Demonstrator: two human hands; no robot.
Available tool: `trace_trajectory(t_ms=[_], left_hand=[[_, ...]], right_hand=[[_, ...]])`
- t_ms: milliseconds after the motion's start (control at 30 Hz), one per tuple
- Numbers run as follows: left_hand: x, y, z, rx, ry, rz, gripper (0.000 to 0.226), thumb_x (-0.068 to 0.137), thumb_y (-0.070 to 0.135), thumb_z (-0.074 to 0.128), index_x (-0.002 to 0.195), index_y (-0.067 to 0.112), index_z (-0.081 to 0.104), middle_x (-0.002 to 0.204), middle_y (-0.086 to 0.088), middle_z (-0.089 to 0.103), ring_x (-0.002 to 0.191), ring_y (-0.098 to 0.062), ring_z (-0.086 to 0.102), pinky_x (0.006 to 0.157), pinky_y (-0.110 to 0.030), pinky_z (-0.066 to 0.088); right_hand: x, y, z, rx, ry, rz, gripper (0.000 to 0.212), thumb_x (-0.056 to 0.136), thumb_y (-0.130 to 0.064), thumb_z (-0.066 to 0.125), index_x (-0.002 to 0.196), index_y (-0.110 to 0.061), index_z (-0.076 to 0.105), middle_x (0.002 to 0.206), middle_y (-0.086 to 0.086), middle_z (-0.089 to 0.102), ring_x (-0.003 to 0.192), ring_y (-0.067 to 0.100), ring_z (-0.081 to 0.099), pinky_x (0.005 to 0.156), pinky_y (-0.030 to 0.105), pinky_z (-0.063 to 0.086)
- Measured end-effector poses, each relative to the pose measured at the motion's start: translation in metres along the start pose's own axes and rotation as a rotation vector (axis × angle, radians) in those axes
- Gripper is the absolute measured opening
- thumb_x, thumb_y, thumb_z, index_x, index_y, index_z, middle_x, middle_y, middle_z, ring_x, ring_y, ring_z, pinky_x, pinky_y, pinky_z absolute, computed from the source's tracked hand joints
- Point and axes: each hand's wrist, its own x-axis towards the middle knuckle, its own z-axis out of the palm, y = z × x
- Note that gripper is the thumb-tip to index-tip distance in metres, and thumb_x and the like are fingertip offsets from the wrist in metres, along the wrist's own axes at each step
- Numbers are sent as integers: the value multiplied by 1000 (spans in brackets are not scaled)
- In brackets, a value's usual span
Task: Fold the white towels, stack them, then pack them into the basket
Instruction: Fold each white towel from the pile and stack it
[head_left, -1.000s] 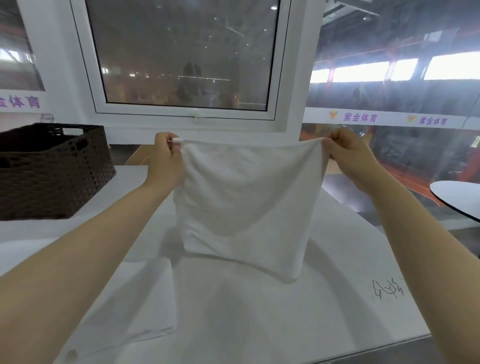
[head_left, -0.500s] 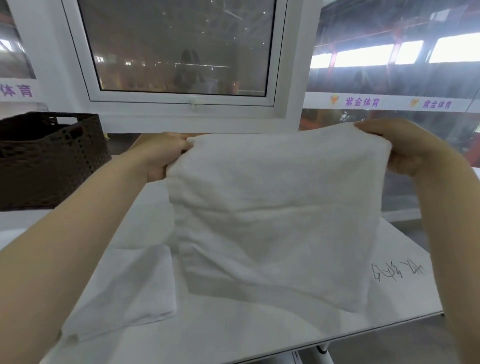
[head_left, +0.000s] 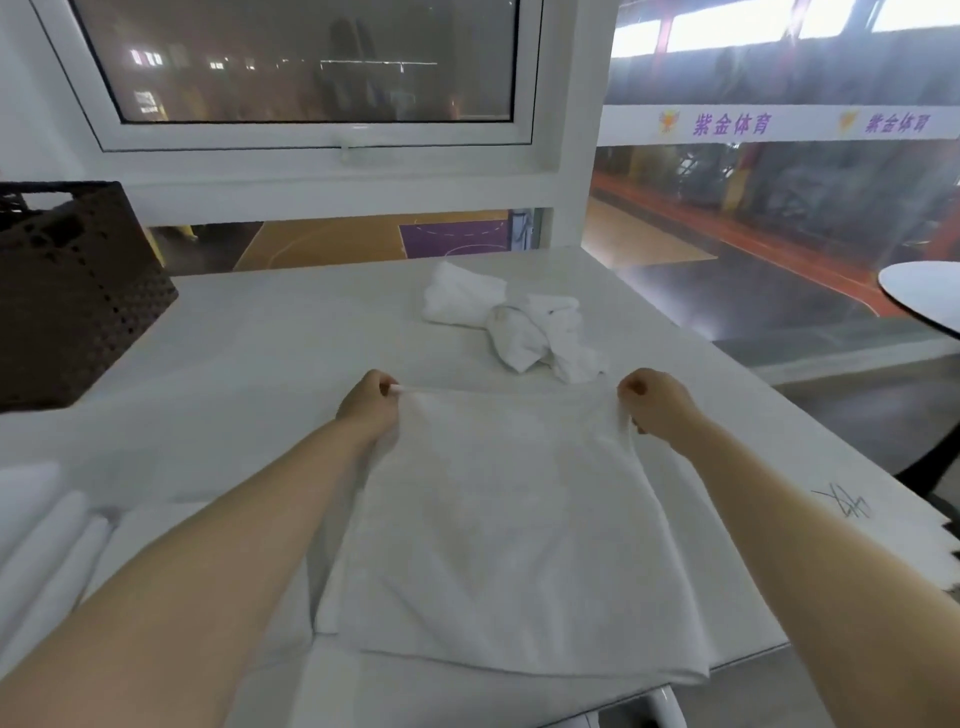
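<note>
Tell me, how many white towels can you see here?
At least 3: the flat towel both hands pinch, a crumpled towel beyond it, and folded towels at left, whose number is unclear.

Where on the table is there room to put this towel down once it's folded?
Bare table lies between the basket and the crumpled towels, beyond the left hand. A narrower strip runs along the right edge, past the right hand. The near left is crowded with folded towels; the held towel fills the middle.
</note>
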Motion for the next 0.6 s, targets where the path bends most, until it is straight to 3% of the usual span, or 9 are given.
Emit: trace_trajectory(t_ms=[67,133,300,367,433,600], left_hand=[[8,-2,8,23,9,3,20,99,31,48,110,16,56,113,-9,63,101,-29,59,81,-34,45],[18,-1,13,26,29,16,21,100,30,48,111,14,57,113,-9,63,101,-29,59,80,-32,43],[24,-1,14,-95,101,7,26,100,18,47,124,11,52,123,-8,61,100,-22,57,84,-30,42],[20,-3,7,-79,41,7,37,97,19,50,134,11,46,132,-7,56,115,-24,55,96,-33,43],[8,-4,-3,-6,-57,29,45,97,21,51,140,12,41,140,-6,50,125,-24,51,102,-34,40],[-43,-6,-31,284,-320,73,49,100,32,49,146,18,37,147,-1,45,130,-21,47,103,-34,39]], right_hand=[[9,7,8,164,16,47,17,94,-11,44,91,-12,60,72,12,68,67,32,71,81,45,60],[17,12,13,246,64,35,15,94,-8,45,90,-13,59,76,11,69,73,33,72,84,49,58],[18,15,18,157,96,-58,25,97,-11,45,113,-24,58,126,3,61,101,24,61,85,33,49],[6,18,18,120,52,-112,34,99,-15,48,129,-30,52,136,-2,53,115,21,56,88,28,41],[-13,23,18,84,43,-183,38,99,-15,50,133,-31,50,137,-3,55,122,22,54,92,29,40],[-76,14,34,-42,15,-375,35,97,-13,51,129,-27,56,130,-3,60,116,19,56,90,22,36]])
